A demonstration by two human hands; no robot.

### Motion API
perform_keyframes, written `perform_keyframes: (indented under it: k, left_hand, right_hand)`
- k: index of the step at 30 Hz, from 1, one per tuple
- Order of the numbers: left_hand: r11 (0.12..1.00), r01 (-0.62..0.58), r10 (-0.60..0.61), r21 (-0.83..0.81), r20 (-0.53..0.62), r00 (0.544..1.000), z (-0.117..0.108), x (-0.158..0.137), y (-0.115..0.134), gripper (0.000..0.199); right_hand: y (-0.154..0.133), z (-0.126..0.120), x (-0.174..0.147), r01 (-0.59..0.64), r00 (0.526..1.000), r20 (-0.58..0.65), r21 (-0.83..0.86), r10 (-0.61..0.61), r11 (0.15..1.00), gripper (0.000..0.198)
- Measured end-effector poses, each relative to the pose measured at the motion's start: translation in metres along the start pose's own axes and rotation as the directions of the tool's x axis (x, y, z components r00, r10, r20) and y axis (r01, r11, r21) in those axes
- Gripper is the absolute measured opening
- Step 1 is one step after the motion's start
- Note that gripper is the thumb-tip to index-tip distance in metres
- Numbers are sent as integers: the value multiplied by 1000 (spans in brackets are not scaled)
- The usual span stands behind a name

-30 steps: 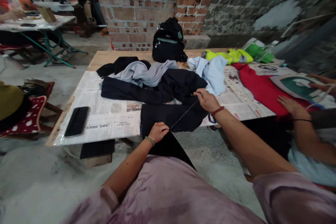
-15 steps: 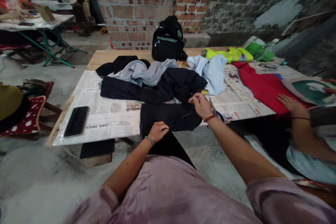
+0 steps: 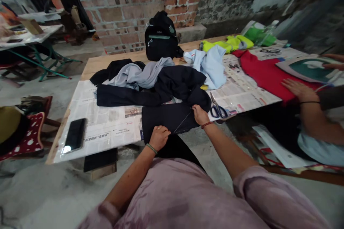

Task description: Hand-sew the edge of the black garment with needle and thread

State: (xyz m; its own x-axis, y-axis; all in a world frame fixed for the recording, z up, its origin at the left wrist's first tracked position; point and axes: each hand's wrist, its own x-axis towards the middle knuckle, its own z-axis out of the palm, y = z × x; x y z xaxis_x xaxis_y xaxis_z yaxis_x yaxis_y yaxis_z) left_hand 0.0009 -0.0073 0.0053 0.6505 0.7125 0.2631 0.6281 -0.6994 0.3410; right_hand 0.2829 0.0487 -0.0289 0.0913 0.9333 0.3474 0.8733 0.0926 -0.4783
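A dark trouser leg [image 3: 168, 116] lies along the table's front edge. My left hand [image 3: 159, 137] is closed on its near edge, fingers pinched together. From there a pale thread [image 3: 182, 123] runs straight up to the right. Its other end is pinched in my right hand [image 3: 200, 115], which is closed just above the cloth. Whether a needle is between those fingers is too small to see. Scissors with dark blue handles [image 3: 219, 111] lie right beside my right hand. Behind the leg, the rest of the dark garment [image 3: 180, 80] is bunched up.
Newspaper under clear plastic covers the table [image 3: 107, 114]. A phone [image 3: 75, 134] lies at left, grey cloth [image 3: 142, 73] and a black backpack [image 3: 161, 39] behind. Light blue cloth [image 3: 211, 64] is right of centre. At right, a co-worker's hands rest on red cloth [image 3: 258, 71] and an iron [image 3: 309, 68].
My right hand has come down and left toward the cloth. The thread, slack before, is now straight. The scissors show more fully, and the view has shifted slightly to the right.
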Motion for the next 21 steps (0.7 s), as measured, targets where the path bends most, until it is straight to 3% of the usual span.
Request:
perform_keyframes:
  k: [10, 15, 17, 21]
  left_hand:
    - [975, 152, -150, 161, -23, 988, -32, -31, -16, 23]
    - [958, 285, -285, -18, 10, 958, -54, -44, -42, 23]
    - [903, 397, -388, -165, 85, 918, -62, -40, -53, 21]
    - [677, 631, -575, -379, 263, 775, -71, -20, -72, 28]
  right_hand:
    - [0, -4, 1, 3, 1000, -29, 43, -2, 999, 26]
    - [0, -4, 1, -12, 999, -36, 34, 13, 999, 24]
    - [0, -4, 3, -14, 999, -46, 52, 17, 999, 22]
    - [-1, -8, 9, -37, 995, -84, 118, 47, 992, 18]
